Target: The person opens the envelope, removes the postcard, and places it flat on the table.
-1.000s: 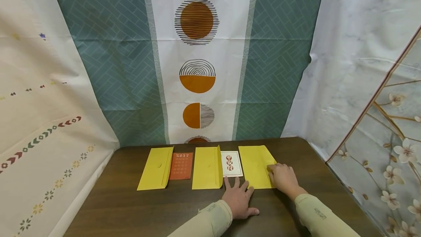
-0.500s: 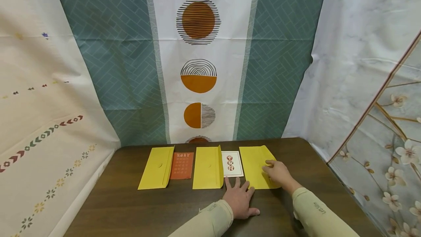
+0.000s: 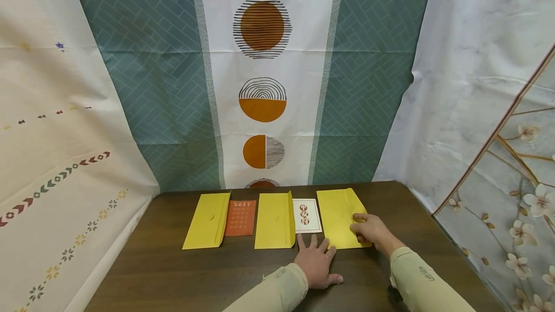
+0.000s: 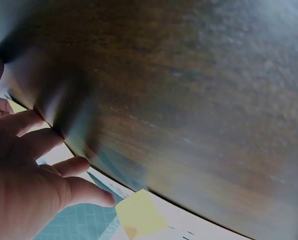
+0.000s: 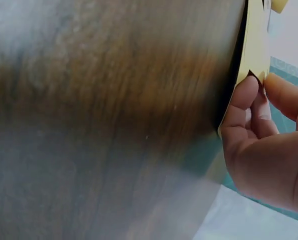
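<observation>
My right hand (image 3: 375,232) is at the right side of the rightmost yellow envelope (image 3: 338,213), fingers curled and pinching its paper near the flap. In the right wrist view the envelope's edge (image 5: 254,45) runs up from between thumb and fingers, standing a little off the tabletop. My left hand (image 3: 314,265) lies palm down on the table with fingers spread. Its fingertips reach the lower edge of a white card (image 3: 308,215) with red lettering and the envelope's lower left corner. That card sits between the middle and right envelopes, holding nothing in either case.
Further left on the dark wooden table (image 3: 173,278) are a middle yellow envelope (image 3: 271,220), a red card (image 3: 240,218) with light lettering, and a left yellow envelope (image 3: 205,220). Behind the table hangs a patterned cloth (image 3: 173,110); printed cloths flank both sides.
My right hand moved left over the envelope, then back a little to the right, with its fingers now at the paper. The envelope's top edge has risen slightly. My left hand stays put.
</observation>
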{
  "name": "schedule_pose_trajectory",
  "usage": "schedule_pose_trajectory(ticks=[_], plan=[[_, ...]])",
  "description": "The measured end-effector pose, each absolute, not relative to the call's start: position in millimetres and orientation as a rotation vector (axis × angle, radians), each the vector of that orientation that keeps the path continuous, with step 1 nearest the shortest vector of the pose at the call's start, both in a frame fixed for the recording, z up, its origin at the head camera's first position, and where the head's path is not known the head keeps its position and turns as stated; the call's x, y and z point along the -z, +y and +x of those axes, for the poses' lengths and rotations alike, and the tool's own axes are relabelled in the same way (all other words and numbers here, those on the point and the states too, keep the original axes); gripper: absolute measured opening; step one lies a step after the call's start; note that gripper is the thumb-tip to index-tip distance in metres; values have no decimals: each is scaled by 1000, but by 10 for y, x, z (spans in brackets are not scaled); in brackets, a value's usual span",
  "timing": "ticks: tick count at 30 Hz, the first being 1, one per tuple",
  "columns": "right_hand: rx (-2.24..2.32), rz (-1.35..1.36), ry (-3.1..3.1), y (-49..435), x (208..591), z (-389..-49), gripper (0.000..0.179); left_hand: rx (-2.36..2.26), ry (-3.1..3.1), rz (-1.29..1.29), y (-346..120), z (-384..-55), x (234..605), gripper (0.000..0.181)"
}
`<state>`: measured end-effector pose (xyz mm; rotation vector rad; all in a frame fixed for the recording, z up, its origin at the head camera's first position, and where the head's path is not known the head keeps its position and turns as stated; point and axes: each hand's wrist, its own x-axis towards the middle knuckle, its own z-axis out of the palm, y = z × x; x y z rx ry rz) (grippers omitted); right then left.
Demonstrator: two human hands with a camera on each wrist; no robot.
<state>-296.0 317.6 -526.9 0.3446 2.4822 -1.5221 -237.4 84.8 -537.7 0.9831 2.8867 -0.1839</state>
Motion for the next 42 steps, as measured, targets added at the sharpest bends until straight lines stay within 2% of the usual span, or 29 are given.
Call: schedule_pose_trajectory(ticks=[22, 34, 42], plan=[[1570, 391, 2449, 3242, 5321, -2945, 58, 187, 2879, 942, 870, -2328, 5321, 76], [1661, 312, 2358, 3292, 5336, -2962, 52, 178, 2884, 963, 861, -2359, 5339, 77], [1653, 292, 2368, 3327, 5370, -2968, 53, 174, 2890, 973, 866, -2370, 5369, 76]])
